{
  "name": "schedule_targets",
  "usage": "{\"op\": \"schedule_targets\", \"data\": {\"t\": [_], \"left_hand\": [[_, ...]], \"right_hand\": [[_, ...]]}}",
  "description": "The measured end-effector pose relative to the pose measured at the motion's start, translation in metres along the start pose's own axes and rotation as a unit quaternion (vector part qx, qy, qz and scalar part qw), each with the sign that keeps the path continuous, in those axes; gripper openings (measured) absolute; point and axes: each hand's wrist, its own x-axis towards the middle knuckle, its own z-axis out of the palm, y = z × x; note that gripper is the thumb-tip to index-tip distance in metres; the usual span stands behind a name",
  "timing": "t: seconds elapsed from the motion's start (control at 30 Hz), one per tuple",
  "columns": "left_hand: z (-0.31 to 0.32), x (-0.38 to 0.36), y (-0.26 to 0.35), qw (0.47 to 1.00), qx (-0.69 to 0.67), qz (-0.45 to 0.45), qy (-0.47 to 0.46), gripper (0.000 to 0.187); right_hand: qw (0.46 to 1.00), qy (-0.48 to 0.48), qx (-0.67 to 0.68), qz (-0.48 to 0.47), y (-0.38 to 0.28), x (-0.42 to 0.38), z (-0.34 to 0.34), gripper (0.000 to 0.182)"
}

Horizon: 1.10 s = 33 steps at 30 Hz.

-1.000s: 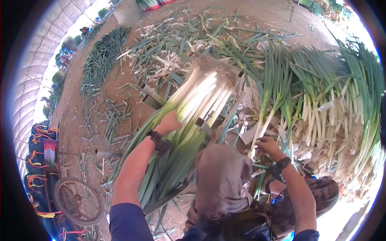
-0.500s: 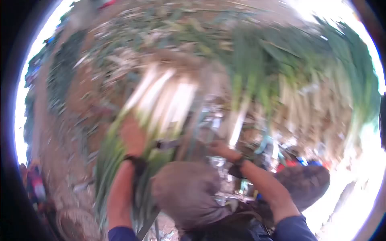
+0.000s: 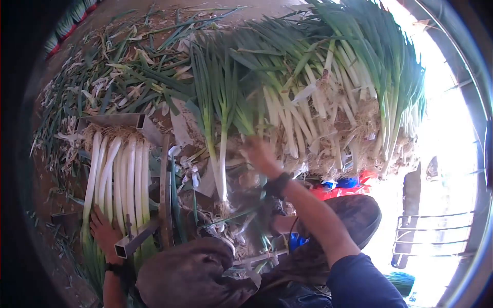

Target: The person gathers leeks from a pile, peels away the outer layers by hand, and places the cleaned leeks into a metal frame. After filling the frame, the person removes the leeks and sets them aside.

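Note:
My left hand (image 3: 105, 235) lies with its fingers apart on a row of long green onions (image 3: 119, 179). Their white stems point away from me, and the roots meet a metal bar (image 3: 110, 121) at the far end. My right hand (image 3: 259, 155) reaches forward beside the lower ends of the onion pile (image 3: 308, 102); its fingers are smeared and partly hidden. Two loose green onions (image 3: 222, 159) lie just left of it, roots toward me. A square metal tube (image 3: 134, 240) crosses the row close to my left hand.
Trimmed leaves and peelings (image 3: 123, 77) cover the ground at the far left. An upright metal strip (image 3: 165, 190) stands right of the row. Red plastic (image 3: 341, 191) shows below the pile, by my knee (image 3: 354, 215). A metal rack (image 3: 434, 233) is at the right.
The view has swung and sharpened. My right hand has moved away from my lap, out toward the onion pile. My left hand remains on the row of green onions.

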Motion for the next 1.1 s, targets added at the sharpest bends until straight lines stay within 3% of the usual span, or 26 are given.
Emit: {"op": "schedule_targets", "data": {"t": [0.07, 0.13, 0.17, 0.23, 0.27, 0.4, 0.47, 0.5, 0.57, 0.6, 0.7, 0.77, 0.83, 0.87, 0.9, 0.97, 1.03, 1.1], "left_hand": [[0.002, 0.0, 0.0, 1.0, -0.019, -0.002, 0.0, 0.079], [0.019, 0.002, -0.008, 1.0, -0.023, 0.002, 0.012, 0.079], [0.019, 0.004, -0.01, 0.999, -0.02, -0.014, -0.029, 0.08], [0.016, 0.005, -0.008, 0.999, -0.028, -0.017, -0.022, 0.08], [0.016, 0.003, -0.007, 0.999, -0.033, -0.021, -0.018, 0.081], [0.002, 0.003, -0.002, 0.998, -0.069, 0.0, -0.008, 0.08], [-0.005, 0.007, 0.003, 0.997, -0.066, -0.01, -0.029, 0.078], [-0.002, 0.005, 0.001, 0.998, -0.067, -0.004, -0.014, 0.077], [0.008, 0.002, -0.005, 0.998, -0.069, 0.005, 0.003, 0.076], [0.015, 0.002, -0.007, 0.998, -0.069, 0.003, 0.014, 0.077], [0.011, 0.003, -0.002, 0.998, -0.06, -0.016, -0.003, 0.081], [0.004, 0.006, 0.0, 0.998, -0.047, -0.031, -0.029, 0.083], [-0.001, 0.007, -0.001, 0.996, -0.036, -0.046, -0.071, 0.088], [-0.002, 0.007, -0.002, 0.996, -0.036, -0.047, -0.068, 0.088], [0.0, 0.008, -0.003, 0.996, -0.038, -0.042, -0.063, 0.089], [0.012, 0.005, -0.008, 0.997, -0.039, -0.038, -0.056, 0.091], [0.029, 0.002, -0.013, 0.999, -0.012, -0.026, 0.017, 0.094], [0.025, 0.005, -0.011, 0.999, -0.03, -0.033, 0.002, 0.095]], "right_hand": [[0.992, 0.051, -0.003, 0.116, 0.012, 0.023, -0.072, 0.029], [0.963, 0.154, -0.209, 0.071, 0.055, 0.029, -0.098, 0.033], [0.961, 0.158, -0.214, 0.071, 0.063, 0.03, -0.113, 0.033], [0.96, 0.069, -0.204, 0.177, 0.069, 0.033, -0.135, 0.033], [0.96, 0.071, -0.206, 0.178, 0.069, 0.035, -0.137, 0.033], [0.974, 0.027, -0.206, 0.096, 0.07, 0.049, -0.128, 0.031], [0.979, 0.077, -0.178, -0.061, 0.058, 0.063, -0.113, 0.033], [0.979, 0.078, -0.178, -0.059, 0.047, 0.07, -0.118, 0.033], [0.933, 0.04, -0.293, -0.207, 0.019, 0.09, -0.139, 0.036], [0.932, 0.043, -0.295, -0.207, 0.021, 0.101, -0.139, 0.036], [0.939, 0.089, -0.292, -0.156, 0.025, 0.138, -0.153, 0.044], [0.835, 0.059, -0.543, -0.066, 0.012, 0.156, -0.187, 0.047], [0.809, 0.048, -0.583, 0.057, 0.045, 0.162, -0.239, 0.053], [0.791, 0.134, -0.593, 0.061, 0.094, 0.167, -0.241, 0.057], [0.835, 0.04, -0.522, 0.169, 0.089, 0.164, -0.262, 0.059], [0.892, 0.023, -0.318, 0.32, 0.126, 0.166, -0.289, 0.054], [0.915, 0.01, -0.287, 0.285, 0.124, 0.15, -0.311, 0.052], [0.935, -0.002, -0.253, 0.249, 0.125, 0.138, -0.318, 0.051]]}}
